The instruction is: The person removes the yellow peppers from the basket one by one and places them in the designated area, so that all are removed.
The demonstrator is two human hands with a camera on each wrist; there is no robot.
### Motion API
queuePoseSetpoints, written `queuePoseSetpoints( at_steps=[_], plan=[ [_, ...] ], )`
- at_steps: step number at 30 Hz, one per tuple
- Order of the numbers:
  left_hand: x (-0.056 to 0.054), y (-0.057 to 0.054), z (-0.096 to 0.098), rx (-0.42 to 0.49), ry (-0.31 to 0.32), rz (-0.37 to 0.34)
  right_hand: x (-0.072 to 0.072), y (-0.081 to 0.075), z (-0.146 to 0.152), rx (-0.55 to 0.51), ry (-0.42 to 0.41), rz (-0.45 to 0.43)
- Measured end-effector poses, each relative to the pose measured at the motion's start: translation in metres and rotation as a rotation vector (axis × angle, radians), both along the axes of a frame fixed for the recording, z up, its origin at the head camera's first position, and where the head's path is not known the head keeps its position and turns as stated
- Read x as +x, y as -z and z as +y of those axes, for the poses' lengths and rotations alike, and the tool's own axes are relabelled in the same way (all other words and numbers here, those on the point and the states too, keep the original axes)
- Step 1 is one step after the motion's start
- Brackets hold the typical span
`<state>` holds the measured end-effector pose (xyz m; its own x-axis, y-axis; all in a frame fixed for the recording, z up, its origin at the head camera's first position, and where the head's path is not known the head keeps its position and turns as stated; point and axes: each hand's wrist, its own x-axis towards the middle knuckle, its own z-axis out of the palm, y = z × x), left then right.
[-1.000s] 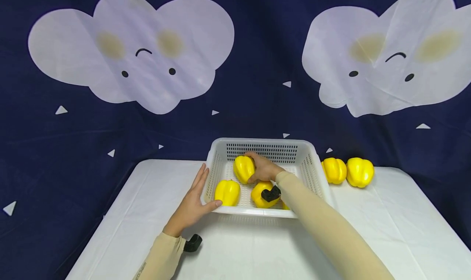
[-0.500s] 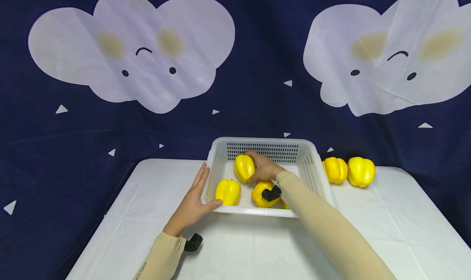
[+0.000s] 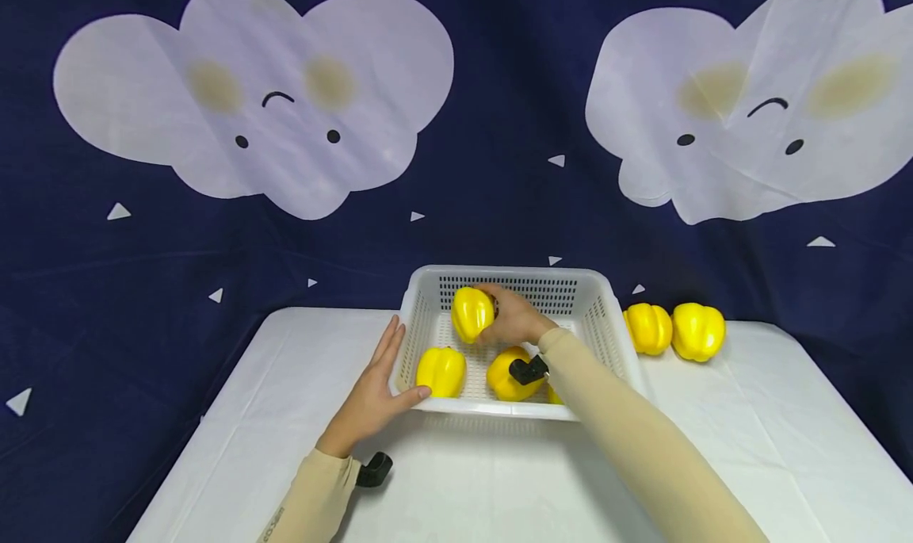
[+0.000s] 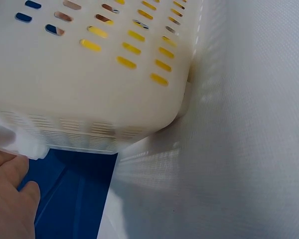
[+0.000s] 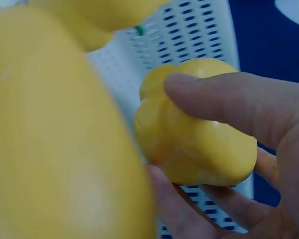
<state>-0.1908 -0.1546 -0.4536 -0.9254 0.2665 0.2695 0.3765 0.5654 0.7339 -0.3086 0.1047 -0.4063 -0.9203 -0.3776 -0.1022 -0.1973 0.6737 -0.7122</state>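
My right hand point(image 3: 515, 317) grips a yellow bell pepper point(image 3: 471, 315) inside the white plastic basket point(image 3: 492, 407). In the right wrist view the thumb lies across this bell pepper point(image 5: 194, 139), with fingers beneath it. My left hand point(image 3: 371, 404) touches the basket's left side, fingers straight and thumb at the front rim. The left wrist view catches this hand point(image 4: 10, 199) against the basket's edge. Another yellow bell pepper point(image 3: 441, 372) sits in the front left corner. A further one point(image 3: 505, 378) lies beside it, and a third point(image 3: 554, 396) is mostly hidden by my right sleeve.
Two more yellow bell peppers point(image 3: 647, 329) stand on the white-covered table point(image 3: 770, 432), right of the basket. A dark blue backdrop point(image 3: 499, 170) with cloud shapes hangs behind the table. Black wrist mounts point(image 3: 374, 470) stick out from both sleeves.
My right hand has raised the gripped bell pepper slightly, toward the back of the basket. The left hand, the basket and the other bell peppers stay where they were.
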Motion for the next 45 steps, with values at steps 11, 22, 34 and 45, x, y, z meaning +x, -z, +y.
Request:
queuePoseSetpoints(
  at_steps=[11, 22, 34, 45],
  plan=[
    [0.0, 0.002, -0.001, 0.027, 0.008, -0.002, 0.012, -0.027, 0.017, -0.132, -0.007, 0.02],
    [-0.002, 0.002, -0.001, 0.023, 0.009, 0.013, 0.03, -0.042, 0.043, -0.168, -0.002, 0.055],
    [-0.001, 0.003, 0.0, 0.049, 0.03, 0.027, 0.051, -0.053, 0.065, -0.131, 0.048, 0.099],
    [-0.002, 0.003, -0.001, 0.048, 0.023, 0.03, 0.069, -0.05, 0.088, -0.082, 0.115, 0.156]
  ],
)
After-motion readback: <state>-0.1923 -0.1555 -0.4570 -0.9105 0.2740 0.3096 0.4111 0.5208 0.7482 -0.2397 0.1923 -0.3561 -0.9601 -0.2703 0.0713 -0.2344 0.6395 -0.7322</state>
